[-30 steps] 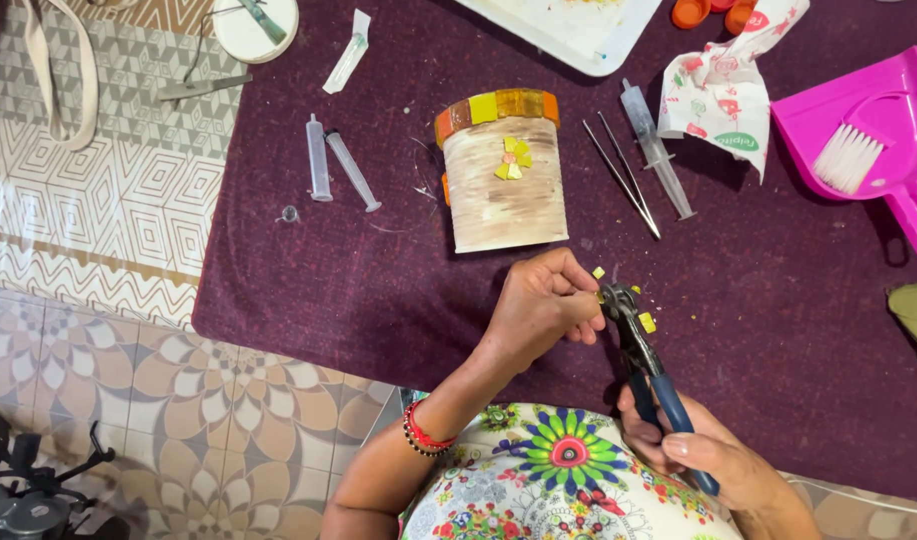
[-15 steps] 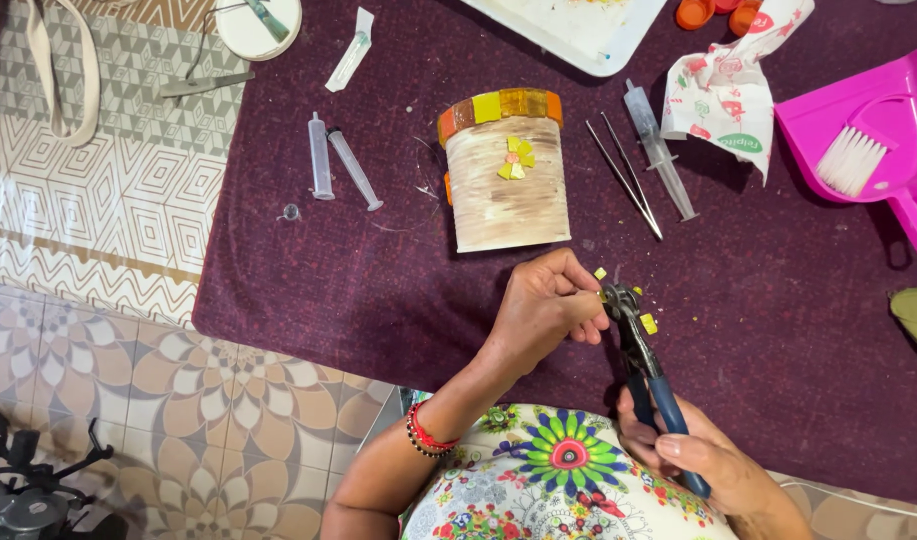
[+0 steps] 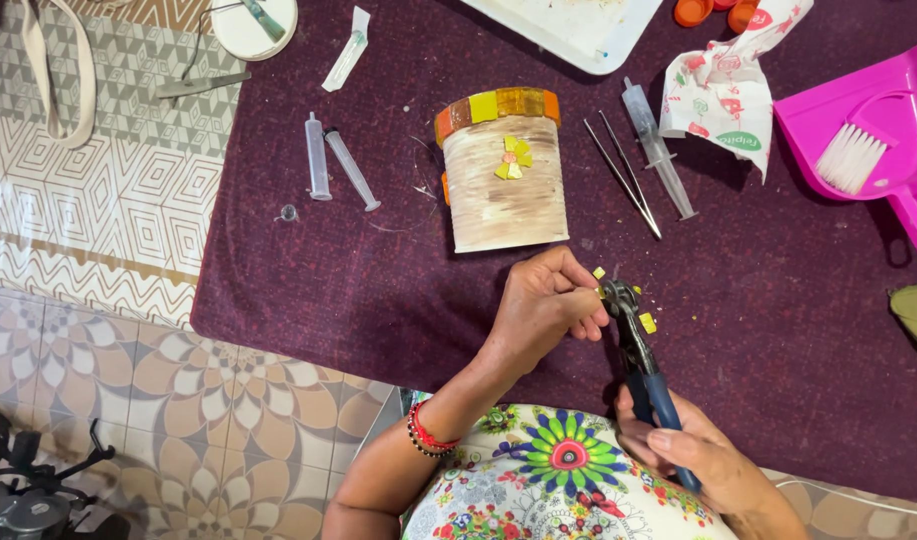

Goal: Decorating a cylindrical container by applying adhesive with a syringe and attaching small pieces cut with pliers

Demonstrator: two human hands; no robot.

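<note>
My right hand (image 3: pixel 703 465) grips the blue handles of tile nippers (image 3: pixel 640 352), whose jaws point up over the purple cloth (image 3: pixel 798 330). My left hand (image 3: pixel 544 305) pinches a small yellow tile piece (image 3: pixel 601 291) at the nipper jaws. Small yellow chips (image 3: pixel 646 322) lie beside the tool. Just above my hands lies a cream-brown can (image 3: pixel 503 180) on its side, with a band of orange and yellow tiles at its rim and a small yellow flower of tile bits on its wall.
Tweezers (image 3: pixel 623 175) and a syringe (image 3: pixel 658 150) lie right of the can; two more syringes (image 3: pixel 330 162) lie left. A pink dustpan with brush (image 3: pixel 868 140), a crumpled printed wrapper (image 3: pixel 723 90), a white tray (image 3: pixel 568 25) and a patterned mat (image 3: pixel 98 190) surround them.
Both hands stay at the same spot with the nippers. My right hand has shifted slightly on the handles; nothing else moved.
</note>
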